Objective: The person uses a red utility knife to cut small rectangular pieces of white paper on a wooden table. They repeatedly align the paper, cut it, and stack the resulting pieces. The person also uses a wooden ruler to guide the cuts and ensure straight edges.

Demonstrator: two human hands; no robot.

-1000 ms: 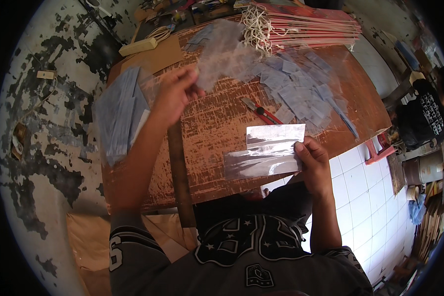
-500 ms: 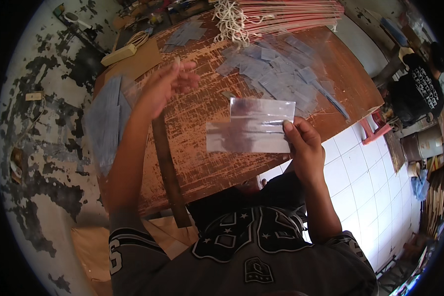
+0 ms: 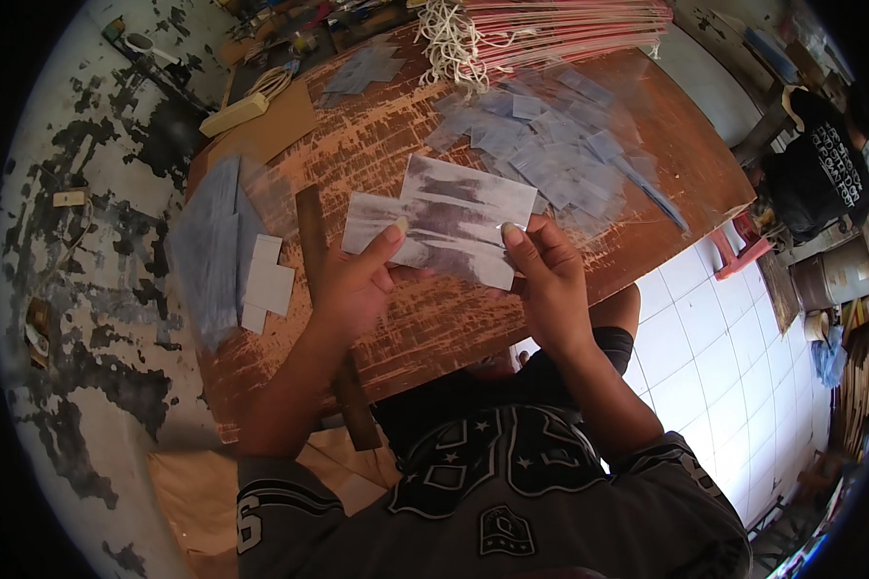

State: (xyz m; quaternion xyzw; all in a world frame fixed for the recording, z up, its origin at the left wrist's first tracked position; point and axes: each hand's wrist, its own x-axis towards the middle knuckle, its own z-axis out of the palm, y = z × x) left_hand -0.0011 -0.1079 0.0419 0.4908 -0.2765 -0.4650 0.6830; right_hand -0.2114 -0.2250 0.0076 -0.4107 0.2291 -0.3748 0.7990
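Observation:
Over the middle of the worn wooden table, a shiny clear plastic sheet (image 3: 468, 207) with a stepped outline is stretched between my two hands. My left hand (image 3: 362, 275) pinches its left lower part, thumb on top. At its right end, my right hand (image 3: 550, 270) grips the lower corner between thumb and fingers. Under and beside my left wrist runs a long dark flat strip (image 3: 311, 227). Left of that strip lies a white stepped piece of card (image 3: 268, 280), next to a stack of bluish clear sheets (image 3: 206, 236).
Loose clear plastic pieces (image 3: 560, 145) are heaped on the table (image 3: 661, 232) beyond my right hand. A bundle of red rods with white strings (image 3: 550, 39) lies at the far edge. A power strip (image 3: 234, 116) rests on brown cardboard (image 3: 285, 121). Another person (image 3: 821, 179) sits at right.
My left hand has come down from its raised, open position and now pinches the sheet. The sheet has shifted left and tilted. The white card, hidden before, now shows beside my left arm.

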